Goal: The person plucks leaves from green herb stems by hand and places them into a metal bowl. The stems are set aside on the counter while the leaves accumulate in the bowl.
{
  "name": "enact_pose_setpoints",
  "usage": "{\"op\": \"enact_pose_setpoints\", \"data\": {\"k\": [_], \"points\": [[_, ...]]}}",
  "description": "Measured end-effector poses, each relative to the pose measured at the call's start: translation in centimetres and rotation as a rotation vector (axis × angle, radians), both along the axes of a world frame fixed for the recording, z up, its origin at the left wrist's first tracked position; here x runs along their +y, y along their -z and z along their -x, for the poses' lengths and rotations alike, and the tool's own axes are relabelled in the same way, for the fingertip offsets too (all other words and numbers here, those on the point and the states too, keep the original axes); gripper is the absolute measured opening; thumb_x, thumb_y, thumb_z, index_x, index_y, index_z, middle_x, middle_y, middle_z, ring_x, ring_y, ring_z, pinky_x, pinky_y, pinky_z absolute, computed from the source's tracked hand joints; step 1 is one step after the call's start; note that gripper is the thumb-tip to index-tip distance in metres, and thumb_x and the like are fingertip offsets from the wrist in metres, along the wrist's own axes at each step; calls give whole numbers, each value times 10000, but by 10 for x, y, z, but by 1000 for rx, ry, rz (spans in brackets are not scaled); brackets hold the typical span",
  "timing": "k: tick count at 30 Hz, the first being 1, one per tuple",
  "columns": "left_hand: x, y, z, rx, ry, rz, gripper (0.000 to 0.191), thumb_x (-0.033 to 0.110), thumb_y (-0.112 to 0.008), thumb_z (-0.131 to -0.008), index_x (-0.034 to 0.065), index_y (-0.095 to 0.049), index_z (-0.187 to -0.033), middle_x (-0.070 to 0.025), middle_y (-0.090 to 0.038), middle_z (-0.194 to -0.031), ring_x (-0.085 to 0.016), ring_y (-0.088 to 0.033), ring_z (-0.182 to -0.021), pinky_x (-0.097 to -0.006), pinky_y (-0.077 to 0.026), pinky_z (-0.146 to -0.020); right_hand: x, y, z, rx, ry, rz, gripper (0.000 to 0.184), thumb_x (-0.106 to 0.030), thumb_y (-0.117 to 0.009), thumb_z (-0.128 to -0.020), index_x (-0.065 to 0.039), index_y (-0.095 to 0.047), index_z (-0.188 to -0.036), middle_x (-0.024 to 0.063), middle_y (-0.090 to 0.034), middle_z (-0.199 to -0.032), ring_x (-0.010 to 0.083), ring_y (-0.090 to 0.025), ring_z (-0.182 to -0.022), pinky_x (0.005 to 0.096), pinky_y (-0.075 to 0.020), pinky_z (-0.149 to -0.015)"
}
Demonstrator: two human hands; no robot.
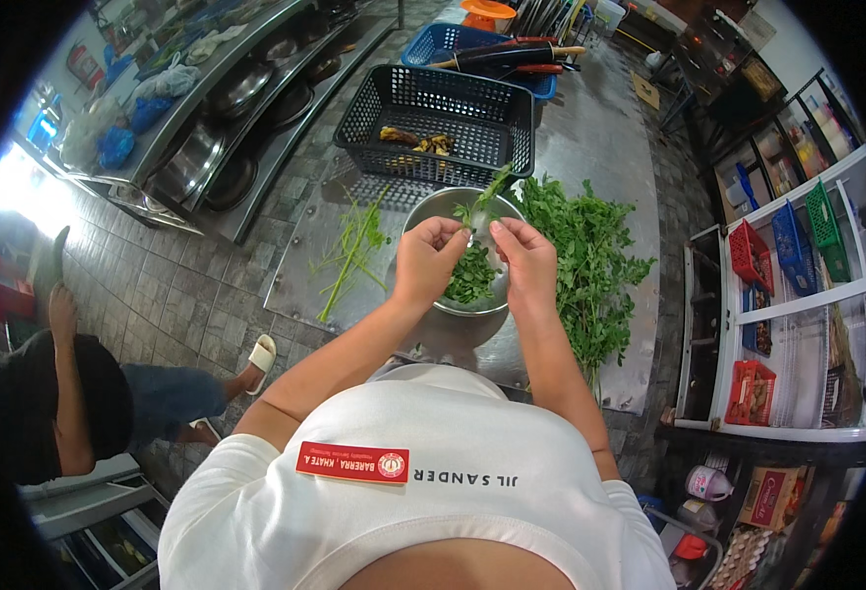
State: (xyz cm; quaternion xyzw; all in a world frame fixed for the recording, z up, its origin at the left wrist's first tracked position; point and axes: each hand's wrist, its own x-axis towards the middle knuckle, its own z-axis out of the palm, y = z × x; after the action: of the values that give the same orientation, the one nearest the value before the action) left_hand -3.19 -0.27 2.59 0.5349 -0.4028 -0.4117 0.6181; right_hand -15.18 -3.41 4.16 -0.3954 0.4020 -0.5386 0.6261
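Note:
Both hands are raised over a round metal bowl (417,212) that holds a pile of loose green leaves (471,279). Between thumb and fingers, my left hand (431,254) pinches a leafy green sprig (493,190). My right hand (527,254) pinches the same sprig from the other side, its thumb and forefinger close to the left ones. Part of the sprig is hidden by the fingers. A large bunch of leafy stems (588,258) lies right of the bowl, beside my right forearm. Mostly stripped stems (350,254) rest on the table to the left.
Beyond the bowl, a black perforated crate (437,88) on the metal table (610,133) holds yellow-brown pieces (433,144). A blue basket (422,46) with rolling pins stands behind it. At left a person (72,398) sits near a steel shelf rack (215,214); a glass-fronted cabinet (779,310) stands right.

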Motion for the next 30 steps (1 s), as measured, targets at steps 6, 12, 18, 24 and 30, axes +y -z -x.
{"op": "enact_pose_setpoints", "data": {"k": [6,12,18,24,30], "points": [[2,-2,0,84,37,-4,115,86,-609,-786,-26,-588,-801,-4,-569,-648,-30,-479,-560,-172,-380,-496,-2,9,1,72,3,60,163,-96,-644,-756,17,-609,-868,-2,-575,-720,43,-463,-594,178,-365,-546],[-1,3,-3,138,23,-39,131,106,-634,-777,-4,-579,-823,19,-557,-676,-21,-463,-584,-156,-360,-533,-18,23,17,659,73,341,122,-80,-656,-730,-2,-621,-817,20,-578,-730,95,-504,-603,224,-410,-580],[-2,10,-8,149,22,-66,121,101,-631,-778,1,-574,-814,15,-561,-684,-27,-474,-589,-156,-369,-543,-18,26,14,1066,126,773,98,-77,-648,-695,-36,-626,-780,63,-563,-764,204,-531,-735,290,-413,-680],[-4,20,-9,-5,-18,10,110,87,-637,-770,3,-576,-807,16,-561,-678,-18,-470,-583,-156,-362,-523,-14,16,9,838,58,664,93,-81,-643,-696,-21,-618,-762,75,-568,-788,204,-534,-777,298,-412,-703],[-1,17,-6,-162,-46,54,119,107,-647,-767,8,-581,-761,35,-541,-626,-11,-439,-547,-165,-345,-478,-7,10,6,795,-11,621,118,-112,-655,-709,-6,-606,-693,73,-547,-706,182,-524,-666,275,-412,-602]]}}
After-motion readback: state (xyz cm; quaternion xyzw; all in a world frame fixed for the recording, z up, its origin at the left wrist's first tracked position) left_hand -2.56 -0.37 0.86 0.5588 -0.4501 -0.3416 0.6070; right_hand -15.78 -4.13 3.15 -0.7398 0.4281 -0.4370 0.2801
